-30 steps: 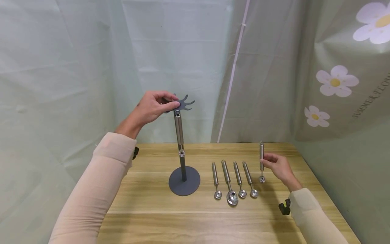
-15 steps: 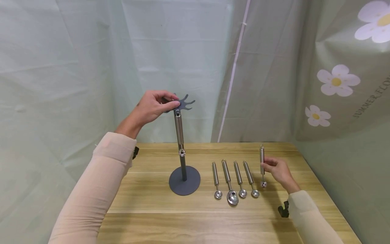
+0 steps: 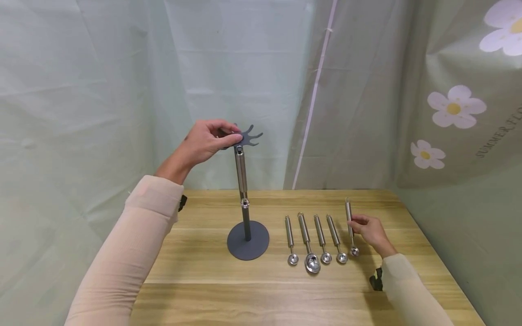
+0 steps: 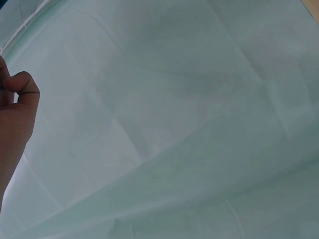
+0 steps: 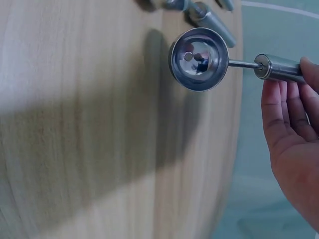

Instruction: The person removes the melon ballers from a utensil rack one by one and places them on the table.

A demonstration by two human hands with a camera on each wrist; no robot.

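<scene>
Six steel measuring spoons are counted in all. Four of them [image 3: 313,242] are laid side by side on the bench [image 3: 204,290], one with a larger bowl than the other three. A fifth spoon [image 3: 350,226] is held at the right end of that row, and a sixth spoon [image 3: 241,174] is hung from the rack. One dark grey rack [image 3: 247,240] is seen, made up of one round base, one post and one pronged top. Two hands are counted, a left hand [image 3: 204,142] and a right hand [image 3: 369,228]. One bench is present.
</scene>
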